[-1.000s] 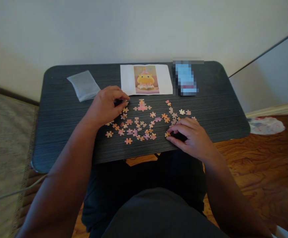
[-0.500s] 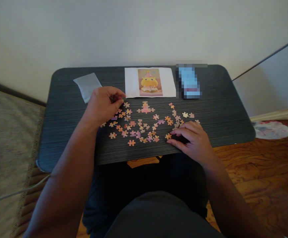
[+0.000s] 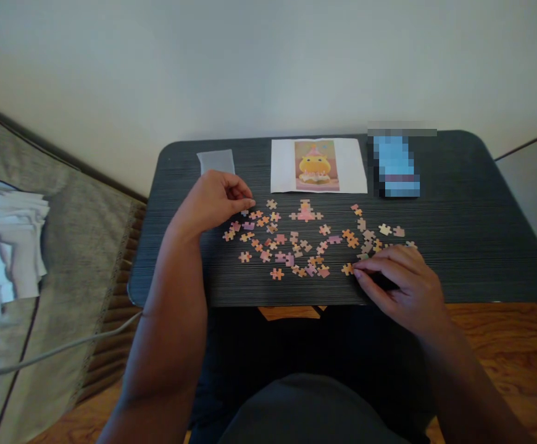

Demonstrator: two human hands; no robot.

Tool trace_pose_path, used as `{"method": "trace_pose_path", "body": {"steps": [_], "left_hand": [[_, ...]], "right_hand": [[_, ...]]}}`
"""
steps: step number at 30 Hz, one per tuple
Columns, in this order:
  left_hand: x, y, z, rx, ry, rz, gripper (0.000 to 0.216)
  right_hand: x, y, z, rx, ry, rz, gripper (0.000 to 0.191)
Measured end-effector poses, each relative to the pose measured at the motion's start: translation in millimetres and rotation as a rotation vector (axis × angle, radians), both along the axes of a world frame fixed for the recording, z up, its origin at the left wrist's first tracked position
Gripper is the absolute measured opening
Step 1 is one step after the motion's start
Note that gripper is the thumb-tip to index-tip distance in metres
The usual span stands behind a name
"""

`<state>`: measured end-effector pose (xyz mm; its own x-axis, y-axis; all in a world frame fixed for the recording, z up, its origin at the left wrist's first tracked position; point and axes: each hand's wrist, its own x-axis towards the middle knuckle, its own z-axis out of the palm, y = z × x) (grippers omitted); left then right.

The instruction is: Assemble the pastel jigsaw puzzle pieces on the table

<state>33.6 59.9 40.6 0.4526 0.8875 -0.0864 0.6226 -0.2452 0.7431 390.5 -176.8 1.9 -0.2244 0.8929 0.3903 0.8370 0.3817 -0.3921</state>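
Observation:
Small puzzle pieces (image 3: 280, 239) in orange, pink, purple and beige lie loose across the dark table (image 3: 472, 246). Several pink ones are joined into a small cluster (image 3: 306, 212) below the printed picture. My left hand (image 3: 217, 200) is at the left edge of the pieces, fingertips pinched together; whatever they may hold is hidden. At the front right, my right hand (image 3: 402, 283) has thumb and index finger closed at the edge of an orange puzzle piece (image 3: 347, 269). Its palm hangs over the table's front edge.
A paper sheet (image 3: 354, 166) with a yellow cartoon character print lies at the back. Right of it is a pixelated blue phone-like object (image 3: 395, 166). A translucent bag (image 3: 217, 161) lies behind my left hand. A cable (image 3: 78, 342) runs at lower left.
The view has turned left, so everything sits further right in it. My left fingertips have drawn together. My right thumb and index finger have closed up beside the orange piece.

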Motion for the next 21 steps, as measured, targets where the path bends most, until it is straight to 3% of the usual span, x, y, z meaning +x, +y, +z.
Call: {"method": "trace_pose_path", "body": {"steps": [9,21], "left_hand": [[12,-9,3.2,-0.036,0.026,-0.177,0.018],[22,-13,0.2,-0.070,0.034,-0.224,0.028]], "right_hand": [[1,-1,-0.8,-0.001,0.008,-0.005,0.010],[4,-2,-4.6,0.011,0.023,-0.012,0.010]]}}
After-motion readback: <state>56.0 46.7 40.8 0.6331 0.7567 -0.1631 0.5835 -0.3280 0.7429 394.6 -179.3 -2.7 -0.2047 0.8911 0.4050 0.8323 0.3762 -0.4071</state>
